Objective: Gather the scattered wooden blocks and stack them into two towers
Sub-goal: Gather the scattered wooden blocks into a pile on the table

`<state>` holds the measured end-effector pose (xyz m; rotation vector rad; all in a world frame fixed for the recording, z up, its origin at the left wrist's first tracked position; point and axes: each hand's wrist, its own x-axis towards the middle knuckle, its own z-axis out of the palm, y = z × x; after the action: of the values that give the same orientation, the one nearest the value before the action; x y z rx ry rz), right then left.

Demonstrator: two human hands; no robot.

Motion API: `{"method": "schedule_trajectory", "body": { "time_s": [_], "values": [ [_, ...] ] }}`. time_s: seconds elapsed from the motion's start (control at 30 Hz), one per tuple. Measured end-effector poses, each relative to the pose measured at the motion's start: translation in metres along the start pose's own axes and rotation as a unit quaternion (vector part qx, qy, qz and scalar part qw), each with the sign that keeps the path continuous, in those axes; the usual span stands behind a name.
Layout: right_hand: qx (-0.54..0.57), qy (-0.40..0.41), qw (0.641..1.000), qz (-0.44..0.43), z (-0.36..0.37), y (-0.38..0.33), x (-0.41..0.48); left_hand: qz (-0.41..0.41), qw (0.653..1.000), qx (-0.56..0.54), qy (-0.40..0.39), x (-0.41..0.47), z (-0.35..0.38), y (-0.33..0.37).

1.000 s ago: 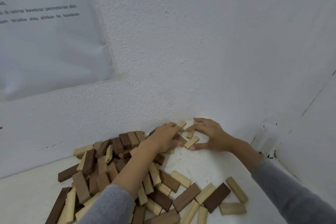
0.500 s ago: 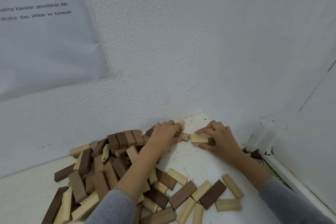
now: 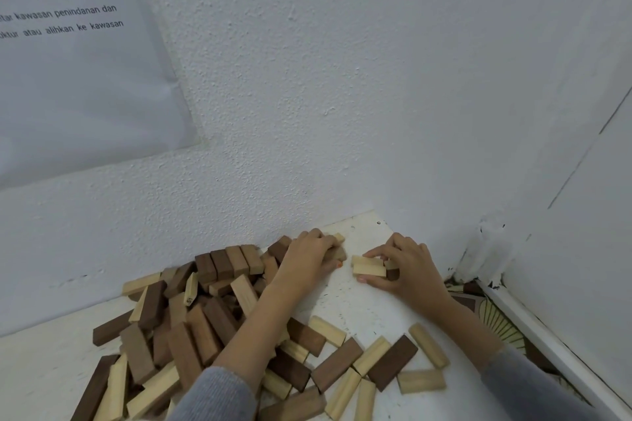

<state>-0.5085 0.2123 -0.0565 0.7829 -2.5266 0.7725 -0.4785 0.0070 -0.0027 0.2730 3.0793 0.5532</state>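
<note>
My right hand (image 3: 407, 267) pinches 2 pale blocks (image 3: 369, 266) between thumb and fingers. They lie side by side, flat on the white surface (image 3: 359, 308), just right of the far end of the heap (image 3: 191, 318). I take them for the bottom layer of tower 1, so the stacking has barely begun: no tower stands anywhere, and tower 2 has no base at all. A dark block (image 3: 392, 274) shows under my palm, touching the pale pair, but I cannot tell whether it belongs to that layer.

My left hand (image 3: 307, 258) lies at the far right tip of the heap, fingers curled down over a tan block (image 3: 338, 254). My own knuckles hide whether it clasps that block or only rests on it.

Nearly everything is left to do. The heap holds most of the wooden blocks, dark and pale jumbled together, and a band of loose blocks (image 3: 376, 362) lies flat to the heap's near right, well apart from the pale pair. All of them need gathering.

My left forearm covers the middle of the heap, and the heap's near edge runs off the bottom of the view, so I cannot count the blocks. Beyond the heap rises the wall (image 3: 307, 113), with a paper notice (image 3: 68, 79) up to the left, its text cut off. Far right of the heap, past the surface's edge, a patterned floor (image 3: 496, 321) shows only in part.
</note>
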Motion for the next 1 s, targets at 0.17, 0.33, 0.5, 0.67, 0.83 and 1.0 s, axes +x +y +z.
{"method": "schedule_trajectory", "body": {
  "time_s": [0.17,0.33,0.5,0.67,0.83,1.0],
  "values": [
    [0.098,0.029,0.995,-0.004,-0.003,-0.009,-0.002,-0.018,0.983,-0.178,0.032,-0.008,0.004,-0.001],
    [0.161,0.076,0.984,0.01,-0.007,-0.023,-0.005,-0.035,0.966,-0.248,0.068,-0.019,-0.003,0.001],
    [0.167,0.035,0.985,0.019,-0.002,-0.031,-0.009,-0.042,0.954,-0.27,0.126,-0.033,-0.014,-0.005],
    [0.104,-0.003,0.994,0.031,0.001,-0.033,-0.008,-0.04,0.942,-0.289,0.167,-0.048,-0.025,-0.01],
    [0.05,-0.003,0.998,0.046,0.008,-0.035,-0.007,-0.025,0.936,-0.292,0.194,-0.062,-0.037,-0.007],
    [0.053,-0.013,0.995,0.087,0.008,-0.039,-0.004,-0.019,0.928,-0.31,0.205,-0.076,-0.048,-0.007]
  ]
}}
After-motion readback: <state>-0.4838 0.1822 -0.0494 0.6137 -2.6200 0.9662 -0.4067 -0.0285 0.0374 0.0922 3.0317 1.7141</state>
